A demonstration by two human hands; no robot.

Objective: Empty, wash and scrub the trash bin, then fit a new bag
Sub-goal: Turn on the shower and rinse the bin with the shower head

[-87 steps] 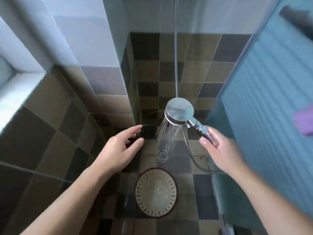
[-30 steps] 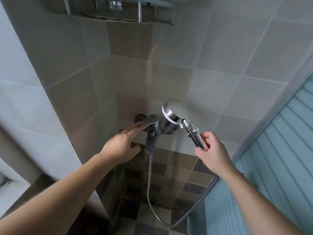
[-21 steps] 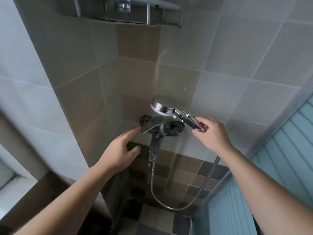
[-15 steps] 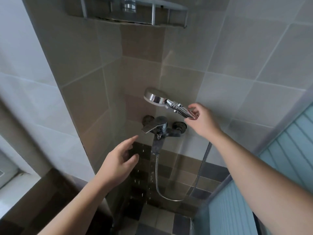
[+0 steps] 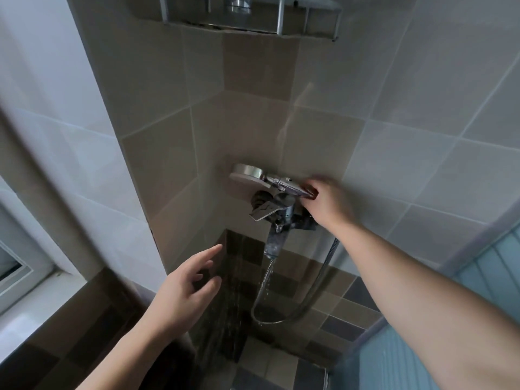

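The right hand point(image 5: 323, 204) is reaching up to the tiled wall point(image 5: 394, 114) and is closing its fingers round the handle of the shower head point(image 5: 247, 178), which is lying flat, face down, directly above the tap point(image 5: 277, 212). The hand is blurred, so how firmly it is gripping is hard to tell, but the handle is sitting inside its curled fingers. The left hand point(image 5: 183, 291) is hanging at about seven o'clock from the tap, fingers spread and slack, holding nothing and touching nothing. The hose point(image 5: 284, 316) is looping down from under the tap and climbing back at four o'clock toward the right wrist. A thin trickle is dripping from the spout point(image 5: 274, 243) down past the dark floor tiles. A wire rack point(image 5: 250, 21) is sitting high on the wall at twelve o'clock. A window ledge point(image 5: 36, 305) is showing at eight o'clock, and a ribbed blue panel point(image 5: 484, 277) at four. The bin is not showing anywhere here.
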